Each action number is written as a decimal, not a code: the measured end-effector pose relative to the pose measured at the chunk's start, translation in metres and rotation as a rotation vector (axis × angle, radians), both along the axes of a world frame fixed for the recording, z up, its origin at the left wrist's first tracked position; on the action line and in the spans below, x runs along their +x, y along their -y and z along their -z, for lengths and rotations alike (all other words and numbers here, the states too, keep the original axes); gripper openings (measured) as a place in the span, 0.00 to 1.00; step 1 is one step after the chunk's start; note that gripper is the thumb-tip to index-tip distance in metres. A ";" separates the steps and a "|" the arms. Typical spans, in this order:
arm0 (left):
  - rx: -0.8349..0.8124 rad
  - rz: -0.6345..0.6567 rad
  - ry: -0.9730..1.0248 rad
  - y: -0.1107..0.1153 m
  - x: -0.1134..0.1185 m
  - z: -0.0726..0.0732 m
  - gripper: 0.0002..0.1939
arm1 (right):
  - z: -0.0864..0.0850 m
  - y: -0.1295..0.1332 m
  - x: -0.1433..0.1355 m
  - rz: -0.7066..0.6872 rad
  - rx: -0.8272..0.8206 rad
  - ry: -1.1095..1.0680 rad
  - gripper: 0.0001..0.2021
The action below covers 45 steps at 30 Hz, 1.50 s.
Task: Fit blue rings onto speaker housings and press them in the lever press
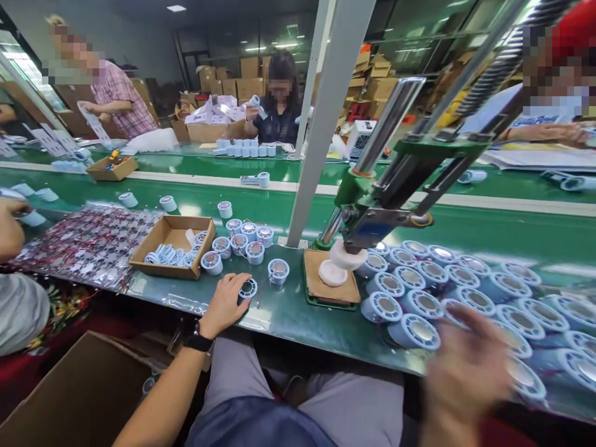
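My left hand point(228, 301), with a dark watch on its wrist, has its fingers round a light blue ring-topped part point(248, 288) on the green bench. My right hand point(468, 360) is smeared by motion at the near edge of a large group of light blue round housings point(420, 331) with silvery centres; its fingers and anything in them are unclear. Between the hands stands a press with a white round head point(347, 254) above a white disc point(332, 273) on a brown pad. One housing point(278, 271) stands alone left of the press, with several more behind my left hand.
A cardboard tray point(205, 268) of blue rings stands at left, beside a sheet of wired parts point(84, 242). A slanted grey post point(321, 124) rises behind the bench. An open carton point(79, 391) sits lower left. A co-worker's arm reaches in at far left; other people work opposite.
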State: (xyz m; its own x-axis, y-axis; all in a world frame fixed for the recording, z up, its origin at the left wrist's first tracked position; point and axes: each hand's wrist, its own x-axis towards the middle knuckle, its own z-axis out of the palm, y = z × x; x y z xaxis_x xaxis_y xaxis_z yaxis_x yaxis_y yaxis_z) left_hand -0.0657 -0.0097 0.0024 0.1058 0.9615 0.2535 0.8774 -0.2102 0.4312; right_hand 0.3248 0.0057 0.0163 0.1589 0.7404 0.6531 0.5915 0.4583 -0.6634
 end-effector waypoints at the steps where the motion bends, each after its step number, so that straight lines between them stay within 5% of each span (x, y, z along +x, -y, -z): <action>1: 0.003 0.002 0.001 -0.001 0.002 0.000 0.28 | 0.002 -0.004 -0.039 -0.066 -0.019 0.001 0.22; 5: 0.031 -0.069 -0.004 0.002 0.008 0.003 0.31 | 0.013 -0.035 -0.168 -0.387 -0.168 0.177 0.25; 8: 0.040 -0.166 -0.025 0.010 0.010 0.004 0.39 | 0.026 -0.049 -0.203 -0.454 -0.258 0.216 0.21; 13: -0.030 -0.006 -0.001 0.018 0.001 0.003 0.33 | 0.040 -0.027 -0.174 -0.544 -0.244 0.149 0.10; 16: -0.033 -0.031 0.083 0.016 0.002 0.001 0.26 | 0.041 -0.006 -0.151 -0.564 -0.248 0.116 0.09; 19: -0.023 -0.084 0.323 0.013 0.024 -0.007 0.30 | 0.043 0.005 -0.141 -0.518 -0.250 0.054 0.17; 21: -0.029 0.002 0.430 0.011 0.047 -0.016 0.34 | 0.045 0.007 -0.139 -0.466 -0.273 0.021 0.24; 24: -0.026 0.184 0.393 0.007 0.081 -0.030 0.33 | 0.049 0.006 -0.141 -0.446 -0.285 -0.003 0.28; 27: -0.037 0.220 0.328 0.003 0.102 -0.037 0.32 | 0.052 0.006 -0.142 -0.437 -0.260 -0.031 0.29; 41: -0.092 0.133 0.497 0.006 0.103 -0.021 0.35 | 0.055 0.008 -0.143 -0.457 -0.249 0.012 0.33; 45: -0.110 0.137 0.511 0.008 0.105 -0.007 0.33 | 0.026 0.008 -0.126 -0.535 -0.294 0.254 0.32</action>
State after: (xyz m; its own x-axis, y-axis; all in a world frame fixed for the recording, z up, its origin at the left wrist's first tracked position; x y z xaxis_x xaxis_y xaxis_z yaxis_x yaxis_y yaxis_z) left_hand 0.0395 -0.0178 0.0097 0.1213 0.9714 0.2043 0.5178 -0.2375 0.8219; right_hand 0.1984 -0.0024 -0.0095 -0.4129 0.8277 0.3802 0.4867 0.5533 -0.6760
